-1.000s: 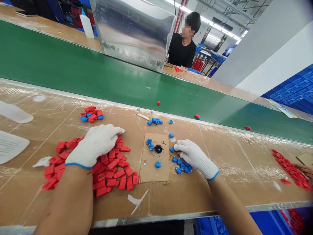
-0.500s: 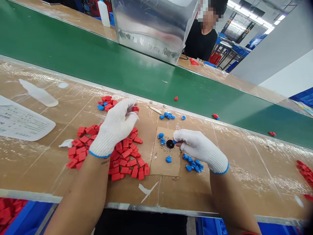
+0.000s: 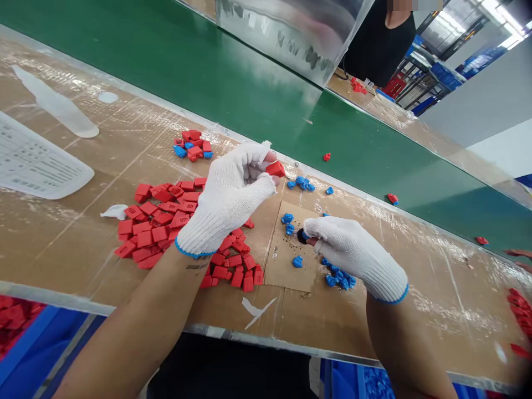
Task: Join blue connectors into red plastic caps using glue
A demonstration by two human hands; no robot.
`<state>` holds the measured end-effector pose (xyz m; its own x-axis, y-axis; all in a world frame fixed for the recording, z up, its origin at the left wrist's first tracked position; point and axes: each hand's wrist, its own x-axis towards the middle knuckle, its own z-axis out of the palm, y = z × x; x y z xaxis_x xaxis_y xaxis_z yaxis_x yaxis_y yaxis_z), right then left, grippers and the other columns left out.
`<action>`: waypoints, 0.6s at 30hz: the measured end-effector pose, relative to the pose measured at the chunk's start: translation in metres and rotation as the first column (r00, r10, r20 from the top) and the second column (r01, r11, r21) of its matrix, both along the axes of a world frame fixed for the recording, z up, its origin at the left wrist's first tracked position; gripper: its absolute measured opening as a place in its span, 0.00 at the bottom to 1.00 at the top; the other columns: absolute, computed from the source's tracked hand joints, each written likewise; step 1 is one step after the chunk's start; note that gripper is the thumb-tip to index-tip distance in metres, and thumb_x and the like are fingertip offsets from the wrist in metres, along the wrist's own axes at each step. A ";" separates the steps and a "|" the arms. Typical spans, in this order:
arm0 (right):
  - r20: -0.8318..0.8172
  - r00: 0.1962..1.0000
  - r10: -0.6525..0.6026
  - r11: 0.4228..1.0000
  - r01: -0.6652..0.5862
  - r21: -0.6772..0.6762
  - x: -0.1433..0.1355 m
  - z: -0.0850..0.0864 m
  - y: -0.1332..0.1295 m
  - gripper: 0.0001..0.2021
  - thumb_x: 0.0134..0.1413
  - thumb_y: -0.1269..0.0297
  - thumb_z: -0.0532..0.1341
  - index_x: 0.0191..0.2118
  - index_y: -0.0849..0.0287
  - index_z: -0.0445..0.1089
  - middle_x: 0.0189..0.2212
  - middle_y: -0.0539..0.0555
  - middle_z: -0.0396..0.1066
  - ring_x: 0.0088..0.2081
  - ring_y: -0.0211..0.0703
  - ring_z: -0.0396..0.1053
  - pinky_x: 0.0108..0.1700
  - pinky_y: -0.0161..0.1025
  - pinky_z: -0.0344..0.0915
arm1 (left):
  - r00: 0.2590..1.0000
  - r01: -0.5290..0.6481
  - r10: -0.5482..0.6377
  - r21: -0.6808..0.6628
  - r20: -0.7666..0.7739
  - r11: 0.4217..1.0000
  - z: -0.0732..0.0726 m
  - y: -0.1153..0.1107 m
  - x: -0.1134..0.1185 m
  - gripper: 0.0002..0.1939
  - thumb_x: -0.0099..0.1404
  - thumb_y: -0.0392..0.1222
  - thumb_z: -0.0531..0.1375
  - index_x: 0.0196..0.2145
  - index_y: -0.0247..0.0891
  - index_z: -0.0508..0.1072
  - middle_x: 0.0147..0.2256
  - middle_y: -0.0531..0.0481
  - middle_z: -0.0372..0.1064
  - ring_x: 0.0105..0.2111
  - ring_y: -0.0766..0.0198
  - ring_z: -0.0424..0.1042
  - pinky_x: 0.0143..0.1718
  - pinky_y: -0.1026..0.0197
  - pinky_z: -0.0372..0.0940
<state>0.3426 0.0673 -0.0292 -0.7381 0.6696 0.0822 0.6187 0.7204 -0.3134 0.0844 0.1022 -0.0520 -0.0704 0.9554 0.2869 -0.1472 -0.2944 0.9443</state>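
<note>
My gloved left hand [image 3: 239, 191] is raised above the cardboard-covered bench, its thumb and fingers closed on a small red plastic block [image 3: 275, 169]. Below its wrist spreads a heap of similar red blocks [image 3: 160, 219]. My gloved right hand [image 3: 353, 249] pinches a small blue plastic piece [image 3: 306, 235], mostly hidden by the fingertips, at a round black disc [image 3: 300, 237]. The disc rests on a cardboard sheet [image 3: 286, 280] between my hands. Loose blue pieces [image 3: 297, 261] lie on that sheet, and a cluster of blue pieces [image 3: 341, 279] sits under my right hand.
A green conveyor belt [image 3: 166, 83] crosses beyond the bench, carrying a few red pieces [image 3: 393, 198]. A metal box [image 3: 291, 39] stands behind it, near a person [image 3: 380, 44]. Another person's hand [image 3: 521, 257] shows at the right edge. Bins of red pieces [image 3: 16, 321] sit below.
My left hand has moved right with the red block, closer to my right hand. My right hand stays at the black disc. The view has tipped downward, and another person's hand appears at the right.
</note>
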 end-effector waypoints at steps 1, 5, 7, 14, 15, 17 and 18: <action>-0.002 1.000 -0.004 1.000 0.004 -0.001 0.002 0.000 0.000 0.15 0.55 0.81 0.53 0.40 0.54 0.66 0.31 0.48 0.72 0.31 0.38 0.67 0.36 0.35 0.61 | 1.000 -0.009 0.009 -0.014 0.004 1.000 0.000 0.000 0.000 0.10 0.61 0.31 0.66 0.41 0.38 0.77 0.34 0.53 0.76 0.35 0.65 0.76 0.41 0.59 0.76; -0.001 1.000 -0.027 1.000 0.027 -0.005 0.010 0.000 0.000 0.13 0.59 0.80 0.55 0.42 0.53 0.67 0.33 0.49 0.75 0.33 0.39 0.71 0.38 0.35 0.63 | 1.000 -0.023 0.023 -0.035 -0.012 0.999 0.002 -0.001 0.001 0.09 0.64 0.33 0.65 0.43 0.39 0.77 0.37 0.51 0.75 0.39 0.63 0.77 0.44 0.58 0.77; 0.004 1.000 -0.013 1.000 0.013 0.000 0.012 -0.001 0.000 0.13 0.60 0.80 0.55 0.42 0.53 0.67 0.33 0.48 0.75 0.33 0.39 0.71 0.37 0.35 0.64 | 1.000 -0.017 0.017 -0.035 -0.006 0.999 0.003 -0.002 0.001 0.08 0.65 0.34 0.64 0.43 0.38 0.77 0.37 0.51 0.75 0.38 0.63 0.77 0.43 0.58 0.77; 0.009 1.000 0.009 1.000 -0.009 0.006 0.011 0.000 0.003 0.13 0.59 0.80 0.56 0.41 0.54 0.68 0.32 0.48 0.76 0.31 0.38 0.71 0.34 0.35 0.64 | 0.999 0.005 -0.006 -0.028 -0.034 1.000 -0.001 0.000 0.000 0.08 0.65 0.34 0.64 0.43 0.39 0.79 0.37 0.51 0.76 0.38 0.63 0.76 0.44 0.58 0.77; 0.004 1.000 0.004 1.000 -0.004 0.012 0.012 0.002 0.003 0.13 0.59 0.80 0.56 0.41 0.54 0.69 0.31 0.48 0.76 0.30 0.38 0.71 0.34 0.35 0.64 | 0.999 0.010 -0.011 -0.022 -0.053 1.000 -0.003 0.001 -0.001 0.08 0.65 0.35 0.64 0.42 0.38 0.79 0.37 0.51 0.76 0.37 0.64 0.76 0.43 0.58 0.77; -0.039 0.999 -0.032 0.999 0.033 0.020 0.015 0.006 0.003 0.11 0.61 0.79 0.58 0.41 0.53 0.70 0.31 0.48 0.77 0.30 0.39 0.73 0.33 0.36 0.66 | 0.998 0.020 -0.021 -0.015 -0.067 1.000 -0.004 0.002 -0.001 0.06 0.65 0.35 0.65 0.40 0.38 0.79 0.36 0.51 0.76 0.35 0.64 0.75 0.42 0.58 0.76; -0.082 0.994 -0.067 0.997 0.069 0.023 0.017 0.009 0.002 0.10 0.63 0.77 0.60 0.42 0.53 0.71 0.32 0.49 0.78 0.31 0.40 0.75 0.34 0.37 0.68 | 0.998 0.029 -0.030 -0.016 -0.059 0.999 -0.003 0.001 -0.001 0.06 0.64 0.34 0.65 0.40 0.38 0.79 0.36 0.51 0.76 0.35 0.64 0.74 0.42 0.58 0.76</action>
